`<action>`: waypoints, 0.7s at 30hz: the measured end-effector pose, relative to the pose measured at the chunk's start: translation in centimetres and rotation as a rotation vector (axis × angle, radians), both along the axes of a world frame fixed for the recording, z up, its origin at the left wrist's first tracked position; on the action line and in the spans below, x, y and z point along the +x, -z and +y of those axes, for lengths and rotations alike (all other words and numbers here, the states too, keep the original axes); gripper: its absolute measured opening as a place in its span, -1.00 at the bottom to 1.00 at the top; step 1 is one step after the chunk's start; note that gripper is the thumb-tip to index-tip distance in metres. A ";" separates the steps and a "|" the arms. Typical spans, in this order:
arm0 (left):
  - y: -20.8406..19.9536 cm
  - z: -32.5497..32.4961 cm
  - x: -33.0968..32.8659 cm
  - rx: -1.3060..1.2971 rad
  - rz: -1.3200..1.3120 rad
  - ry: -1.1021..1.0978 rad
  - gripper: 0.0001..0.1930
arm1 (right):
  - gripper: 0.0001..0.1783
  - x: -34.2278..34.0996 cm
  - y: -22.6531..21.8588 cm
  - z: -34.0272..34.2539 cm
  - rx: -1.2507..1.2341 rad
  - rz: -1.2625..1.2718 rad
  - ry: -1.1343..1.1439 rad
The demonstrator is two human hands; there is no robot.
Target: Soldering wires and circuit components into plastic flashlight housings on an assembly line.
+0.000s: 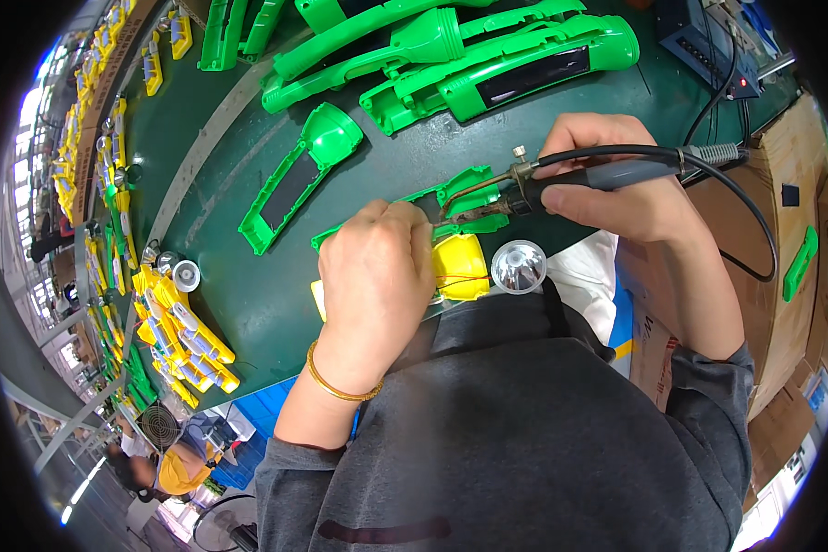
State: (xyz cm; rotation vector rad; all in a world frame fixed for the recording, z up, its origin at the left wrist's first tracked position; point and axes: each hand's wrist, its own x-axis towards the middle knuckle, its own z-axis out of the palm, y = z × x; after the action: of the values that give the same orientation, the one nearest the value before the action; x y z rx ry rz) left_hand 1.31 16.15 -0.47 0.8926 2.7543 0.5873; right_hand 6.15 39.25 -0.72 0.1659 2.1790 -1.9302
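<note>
My right hand (621, 198) grips a soldering iron (587, 175) by its dark grey handle. A thin brass feed tube (474, 189) runs alongside it, and the tip points left toward my left hand (377, 267). That hand is closed, knuckles up, and its fingertips and whatever they pinch are hidden. Beneath and beside it lies a yellow flashlight housing (465, 262) with a red wire. A clear lamp reflector (519, 267) sits at the housing's right end. Just behind, a green shell half (488, 221) lies partly under the iron.
Several green shell halves (534, 78) are heaped at the back; another green shell (290, 179) lies nearer. Yellow assemblies (179, 331) pile up at the left table edge. A blue soldering station (704, 46) stands back right, its black cable (768, 248) looping beside my right arm. Cardboard (754, 202) stands right.
</note>
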 end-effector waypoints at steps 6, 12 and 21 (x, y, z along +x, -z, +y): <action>-0.1 0.2 0.0 -0.028 -0.003 -0.006 -0.91 | -0.80 -0.7 0.0 0.1 0.045 -0.045 -0.024; -0.1 0.3 0.0 -0.015 -0.009 -0.010 -0.90 | -0.83 -1.1 0.2 0.5 0.102 0.036 -0.069; -0.1 0.5 0.0 -0.002 0.012 -0.002 -0.90 | -0.85 -1.7 -0.5 0.3 0.106 -0.002 -0.069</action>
State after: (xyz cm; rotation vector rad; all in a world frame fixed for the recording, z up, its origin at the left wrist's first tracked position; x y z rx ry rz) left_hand 1.28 16.62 -0.33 0.8961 2.7665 0.5817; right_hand 4.49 39.57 -0.25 0.1079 2.2559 -1.7787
